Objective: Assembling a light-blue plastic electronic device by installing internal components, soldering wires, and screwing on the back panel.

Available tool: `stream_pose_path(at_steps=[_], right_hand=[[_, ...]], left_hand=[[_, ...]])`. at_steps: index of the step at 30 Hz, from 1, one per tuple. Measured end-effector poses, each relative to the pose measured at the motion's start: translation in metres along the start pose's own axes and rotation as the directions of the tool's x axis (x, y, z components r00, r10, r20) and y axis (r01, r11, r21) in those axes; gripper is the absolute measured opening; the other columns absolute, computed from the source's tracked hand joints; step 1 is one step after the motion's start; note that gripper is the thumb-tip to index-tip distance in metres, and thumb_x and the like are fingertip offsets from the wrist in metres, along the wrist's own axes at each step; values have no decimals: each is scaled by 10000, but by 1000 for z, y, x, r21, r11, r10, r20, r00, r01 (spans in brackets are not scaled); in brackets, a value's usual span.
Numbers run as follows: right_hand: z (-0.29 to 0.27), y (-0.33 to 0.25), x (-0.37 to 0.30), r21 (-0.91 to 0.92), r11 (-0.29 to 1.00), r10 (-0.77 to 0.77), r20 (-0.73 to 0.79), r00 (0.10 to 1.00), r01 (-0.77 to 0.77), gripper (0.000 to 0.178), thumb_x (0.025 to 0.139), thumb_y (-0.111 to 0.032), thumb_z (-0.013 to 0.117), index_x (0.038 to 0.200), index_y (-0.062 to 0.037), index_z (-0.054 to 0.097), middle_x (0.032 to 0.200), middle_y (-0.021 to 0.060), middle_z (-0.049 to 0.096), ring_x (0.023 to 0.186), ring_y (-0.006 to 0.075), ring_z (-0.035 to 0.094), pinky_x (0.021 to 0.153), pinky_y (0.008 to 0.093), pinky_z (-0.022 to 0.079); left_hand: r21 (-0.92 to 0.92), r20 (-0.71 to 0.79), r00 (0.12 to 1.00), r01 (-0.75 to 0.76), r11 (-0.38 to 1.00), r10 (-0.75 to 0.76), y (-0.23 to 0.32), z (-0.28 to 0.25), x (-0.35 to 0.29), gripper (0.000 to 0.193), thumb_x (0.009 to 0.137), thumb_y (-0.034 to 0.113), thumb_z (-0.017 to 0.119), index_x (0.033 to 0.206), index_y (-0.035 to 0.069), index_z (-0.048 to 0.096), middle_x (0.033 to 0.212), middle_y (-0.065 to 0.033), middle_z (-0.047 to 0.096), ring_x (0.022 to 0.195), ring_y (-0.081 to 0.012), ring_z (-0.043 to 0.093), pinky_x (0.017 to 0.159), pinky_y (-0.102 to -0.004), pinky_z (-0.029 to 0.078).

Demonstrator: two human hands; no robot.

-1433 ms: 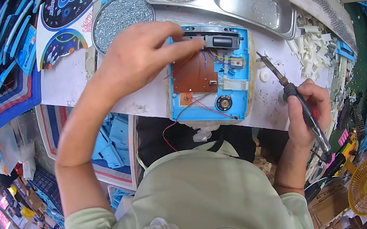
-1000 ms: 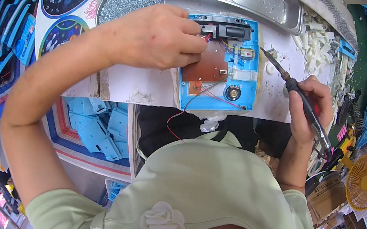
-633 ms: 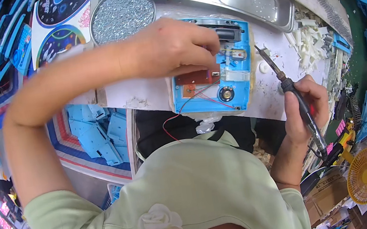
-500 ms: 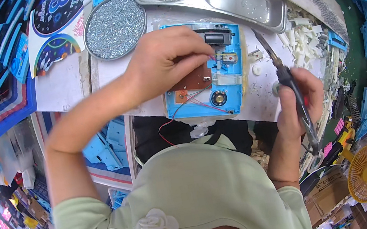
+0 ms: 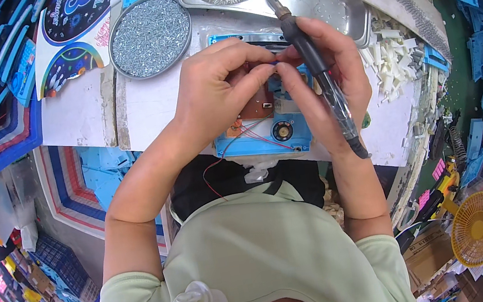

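Observation:
My right hand (image 5: 335, 66) grips a soldering iron (image 5: 316, 54) with a black handle; its metal tip slants up and left over the steel tray. Thumb and fingertips of my left hand (image 5: 221, 81) pinch what looks like a thin purple wire (image 5: 275, 63), and the fingertips of my right hand meet it there. Beneath both hands lies a blue plastic housing (image 5: 298, 142). Inside it are a brown circuit board (image 5: 257, 109), a small round speaker (image 5: 282, 131) and red wires (image 5: 214, 177), one hanging over the near edge. My hands hide the housing's middle.
A round dish of small metal screws or pins (image 5: 150, 36) stands at the far left. Behind the housing is a compartmented steel tray (image 5: 353, 19). White plastic parts (image 5: 394, 60) are heaped at the right, with a yellow fan (image 5: 478, 227) lower right.
My right hand has come in from the right with the soldering iron and now meets my left hand over the housing. The iron's tip has swung up and left, over the tray.

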State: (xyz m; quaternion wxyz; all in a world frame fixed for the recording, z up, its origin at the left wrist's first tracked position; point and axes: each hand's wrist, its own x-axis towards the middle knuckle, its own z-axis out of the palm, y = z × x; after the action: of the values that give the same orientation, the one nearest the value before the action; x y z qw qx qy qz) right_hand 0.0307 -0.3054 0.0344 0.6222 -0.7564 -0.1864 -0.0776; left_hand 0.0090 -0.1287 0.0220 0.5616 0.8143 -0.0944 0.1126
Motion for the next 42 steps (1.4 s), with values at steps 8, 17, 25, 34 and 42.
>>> stream_pose_path(at_steps=[8,17,25,34,42], right_hand=[[4,6,-1,-44,999,-32,-47,998,30,420,822,39,765,1221,-59,673,1068,100,704,904,173,687,803,281,539],[3,10,-10,-143,986,-89,-46,995,82,433,791,37,796,1201,-37,677,1006,109,705,857,187,676,782,286,539],[-62,-14,-25,-204,954,-214,53,975,220,360,790,-25,812,1114,15,661,846,118,655,679,191,562,608,289,445],[-59,-10,-31,-218,928,-254,218,942,301,303,784,-33,797,1047,-5,648,697,83,619,551,207,520,512,312,401],[-52,-10,-30,-267,915,-233,267,935,304,297,765,-33,801,1025,-17,658,684,82,607,544,211,503,508,311,395]], left_hand=[[-47,97,993,76,996,-71,1,-8,1,67,867,25,730,915,-14,704,915,-70,663,764,-131,600,674,-258,469],[128,50,998,22,992,-29,6,-4,-2,82,833,48,742,859,3,679,922,-53,551,754,-112,536,631,-255,440],[225,23,1000,0,974,-5,3,4,-4,106,791,31,742,788,-12,644,889,-72,517,729,-156,552,615,-275,470],[243,-1,1000,-13,970,13,0,5,-3,106,770,2,718,769,-19,613,868,-70,522,681,-152,545,585,-275,471],[261,-6,1000,2,965,0,1,5,-4,106,765,0,710,768,-26,606,875,-81,533,690,-175,576,599,-292,496]])
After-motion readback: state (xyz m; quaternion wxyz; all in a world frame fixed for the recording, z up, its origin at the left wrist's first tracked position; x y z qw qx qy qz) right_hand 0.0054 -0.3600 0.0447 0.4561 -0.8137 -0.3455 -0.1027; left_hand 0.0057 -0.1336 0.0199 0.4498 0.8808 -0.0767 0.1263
